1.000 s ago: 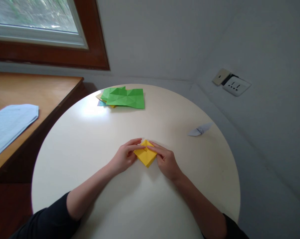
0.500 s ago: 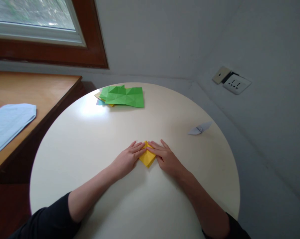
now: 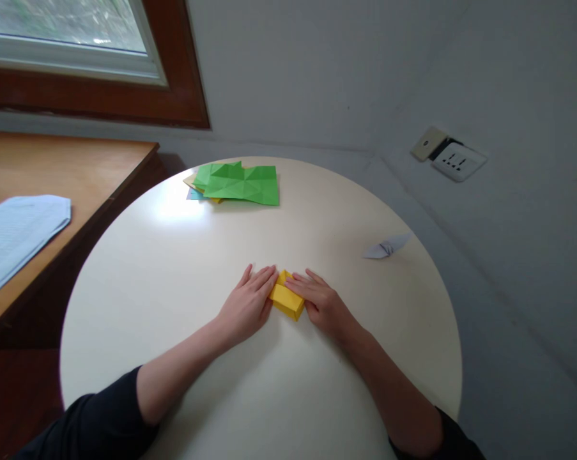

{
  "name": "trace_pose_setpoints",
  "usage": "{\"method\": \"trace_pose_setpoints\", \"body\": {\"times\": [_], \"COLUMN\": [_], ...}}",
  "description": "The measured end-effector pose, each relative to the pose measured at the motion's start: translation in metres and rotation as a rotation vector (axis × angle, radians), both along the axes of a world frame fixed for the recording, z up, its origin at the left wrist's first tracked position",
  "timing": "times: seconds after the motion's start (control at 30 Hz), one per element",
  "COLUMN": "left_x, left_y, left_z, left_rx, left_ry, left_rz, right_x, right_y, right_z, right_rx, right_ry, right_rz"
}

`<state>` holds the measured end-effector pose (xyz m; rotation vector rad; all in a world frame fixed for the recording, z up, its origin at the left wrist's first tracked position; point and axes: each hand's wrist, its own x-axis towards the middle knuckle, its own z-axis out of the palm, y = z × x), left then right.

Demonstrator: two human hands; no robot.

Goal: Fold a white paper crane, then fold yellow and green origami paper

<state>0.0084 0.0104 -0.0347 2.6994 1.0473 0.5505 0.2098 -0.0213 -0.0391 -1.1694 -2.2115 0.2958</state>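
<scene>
A small yellow folded paper [image 3: 288, 301] lies on the white round table, its shape now boxy with a raised front panel and a point at the back. My left hand [image 3: 250, 297] holds its left edge, fingers stretched forward and the thumb low against the side. From the right, my right hand [image 3: 323, 300] grips the paper, fingertips resting over its upper face and the thumb mostly hidden below. The fingers cover part of the paper's back and right side.
Green creased paper [image 3: 243, 184] lies over other coloured sheets at the table's far edge. A white folded paper piece [image 3: 386, 246] sits to the right. On the left, a wooden desk [image 3: 91, 156] carries pale papers [image 3: 24, 236]. A wall socket [image 3: 459, 161] is at right.
The yellow paper has gone from a flat diamond to a boxier shape, turned slightly, its near corner shifted right. My left fingers have drawn back to its left edge.
</scene>
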Motion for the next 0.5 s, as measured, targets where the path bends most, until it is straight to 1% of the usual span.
{"method": "trace_pose_setpoints", "body": {"times": [0.17,0.3,0.4,0.5], "left_x": [0.001,0.003,0.005,0.006], "left_y": [0.0,0.0,-0.001,-0.002], "left_z": [-0.002,-0.002,-0.001,0.0], "left_rx": [0.034,0.045,0.037,0.031], "left_ry": [0.072,0.086,0.056,0.034], "left_rz": [0.002,0.01,0.016,0.022], "right_x": [0.002,0.001,-0.003,-0.008], "right_y": [0.001,0.001,0.001,0.001], "right_z": [-0.002,-0.002,0.0,0.002], "right_rx": [-0.035,-0.015,0.008,0.009], "right_ry": [0.0,0.002,0.021,0.033], "right_rz": [0.014,0.011,-0.052,-0.171]}}
